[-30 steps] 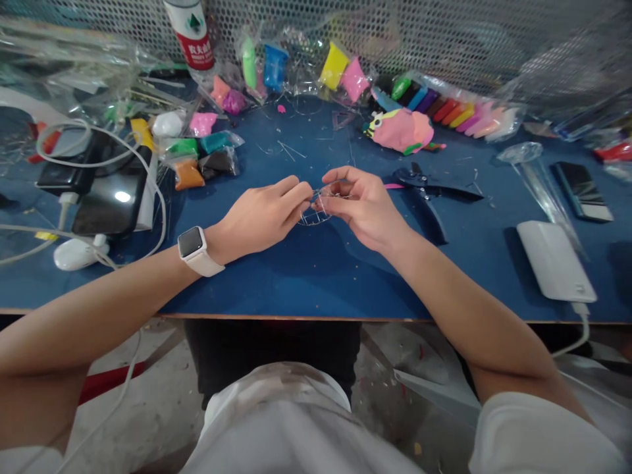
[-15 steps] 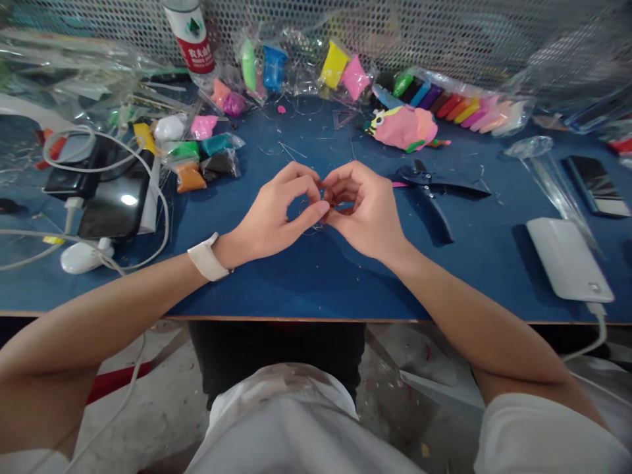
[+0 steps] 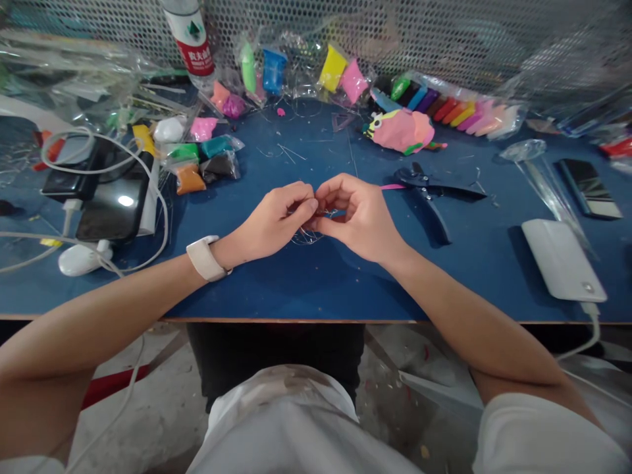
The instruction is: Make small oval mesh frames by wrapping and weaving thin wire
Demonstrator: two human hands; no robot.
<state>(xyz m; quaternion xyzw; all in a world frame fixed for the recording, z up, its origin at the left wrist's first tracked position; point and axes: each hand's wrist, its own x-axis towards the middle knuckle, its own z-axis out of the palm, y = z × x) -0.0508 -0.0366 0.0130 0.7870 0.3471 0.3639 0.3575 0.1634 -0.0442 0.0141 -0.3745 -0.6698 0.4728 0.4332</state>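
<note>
Progress: one wire frame (image 3: pixel 307 238) is in work, held between both hands about midway from the front to the back edge of the surface (image 3: pixel 296 293). Curved wires at its lower side are already shaped; the upper part is hidden by the fingers, so whether any joint is finished cannot be told. In this inspector's judgement the frame is partly formed, with joining or bending outstanding.

Left hand (image 3: pixel 276 220): thumb and fingertips appear pinched on the wire. Right hand (image 3: pixel 365 217): the same, fingertips meeting those of the left.

Count, remaining items: one cutting tool (image 3: pixel 434 216), right of the hands; one pink clay figure (image 3: pixel 402 130), towards the back edge; one bottle (image 3: pixel 195 52), at the back edge, left of centre; four clay packets (image 3: pixel 333 67) along the back edge, right of the bottle; six small clay bags (image 3: pixel 190 178) left of centre; one white power bank (image 3: pixel 563 260) near the front right corner. Loose wire offcuts (image 3: pixel 291 153): several, too fine to count.
</note>
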